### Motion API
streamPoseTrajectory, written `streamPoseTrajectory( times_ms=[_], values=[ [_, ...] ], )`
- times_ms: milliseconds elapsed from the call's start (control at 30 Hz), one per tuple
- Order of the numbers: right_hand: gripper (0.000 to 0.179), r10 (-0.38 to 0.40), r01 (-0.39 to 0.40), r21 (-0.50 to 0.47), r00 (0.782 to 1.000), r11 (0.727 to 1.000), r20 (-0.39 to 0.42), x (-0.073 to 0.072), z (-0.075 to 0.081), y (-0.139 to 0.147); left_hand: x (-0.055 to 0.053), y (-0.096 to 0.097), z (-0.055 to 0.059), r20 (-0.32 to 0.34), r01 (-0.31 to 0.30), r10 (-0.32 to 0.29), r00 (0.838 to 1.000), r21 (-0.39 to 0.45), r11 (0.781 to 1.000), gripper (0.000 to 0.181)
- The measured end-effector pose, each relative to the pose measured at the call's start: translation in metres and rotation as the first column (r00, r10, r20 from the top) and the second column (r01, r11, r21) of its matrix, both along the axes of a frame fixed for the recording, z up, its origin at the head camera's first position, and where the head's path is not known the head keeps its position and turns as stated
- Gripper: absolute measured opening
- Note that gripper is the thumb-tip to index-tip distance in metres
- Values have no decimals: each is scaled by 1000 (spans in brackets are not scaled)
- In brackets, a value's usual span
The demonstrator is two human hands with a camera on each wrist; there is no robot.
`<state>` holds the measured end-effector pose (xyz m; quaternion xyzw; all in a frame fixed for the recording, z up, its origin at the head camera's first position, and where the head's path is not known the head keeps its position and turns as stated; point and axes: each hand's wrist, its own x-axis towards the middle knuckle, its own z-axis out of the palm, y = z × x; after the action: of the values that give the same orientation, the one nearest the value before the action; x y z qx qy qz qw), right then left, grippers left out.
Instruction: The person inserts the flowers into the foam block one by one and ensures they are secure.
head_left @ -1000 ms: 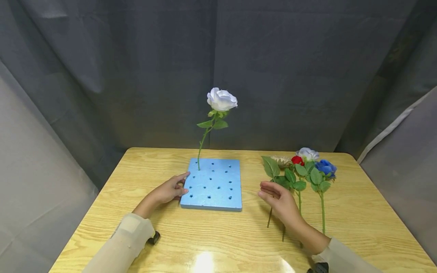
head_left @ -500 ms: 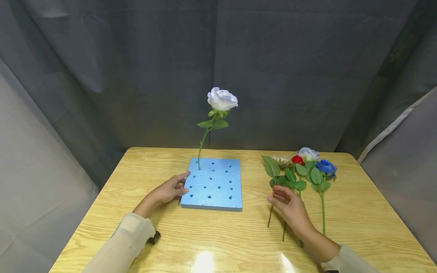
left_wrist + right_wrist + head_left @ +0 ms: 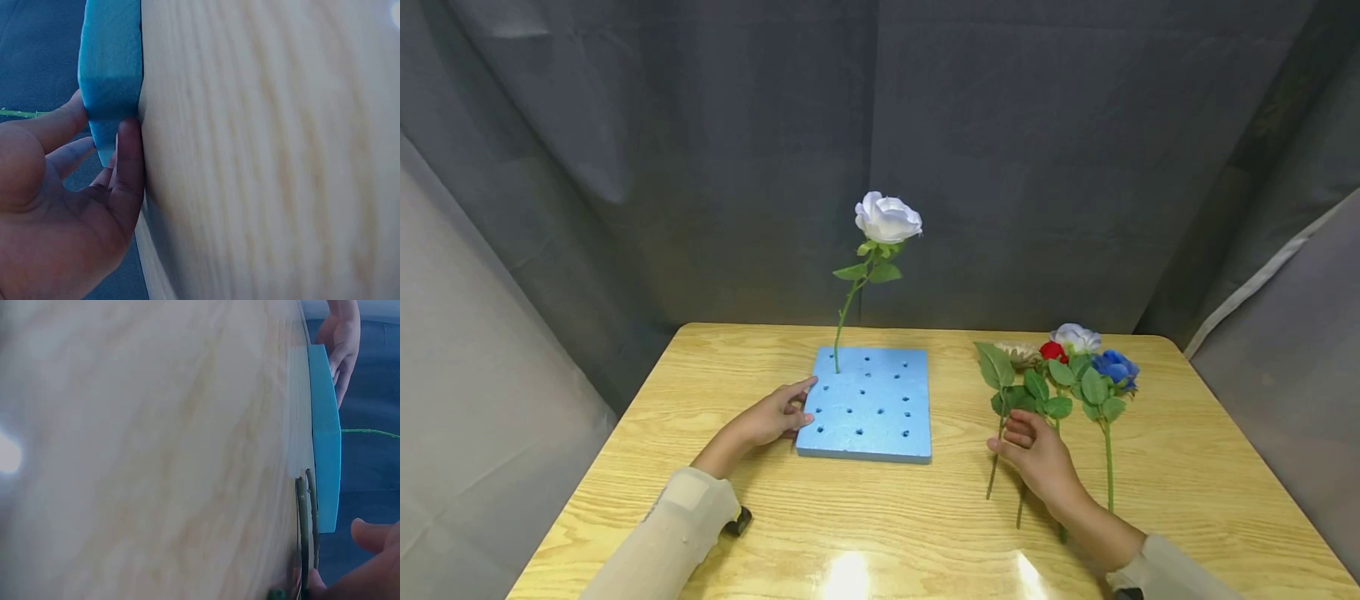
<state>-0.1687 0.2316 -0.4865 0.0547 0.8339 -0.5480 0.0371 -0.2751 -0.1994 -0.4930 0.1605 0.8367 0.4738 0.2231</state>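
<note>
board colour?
Light blue; the head view shows the board best.

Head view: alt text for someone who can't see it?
A left hand touches the left edge of a blue block with a white rose standing in it. The right hand is at the stems of white, red, blue and beige flowers lying on the right of the table.
</note>
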Motion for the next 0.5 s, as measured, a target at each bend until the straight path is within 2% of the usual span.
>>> streamPoseTrajectory(
  times_ms=[500],
  values=[
    [81,-3,2,176,1000,984,6,-17,-6,1,-1,0,-1,4,-1,1,1000,-3,1000,71]
  ],
)
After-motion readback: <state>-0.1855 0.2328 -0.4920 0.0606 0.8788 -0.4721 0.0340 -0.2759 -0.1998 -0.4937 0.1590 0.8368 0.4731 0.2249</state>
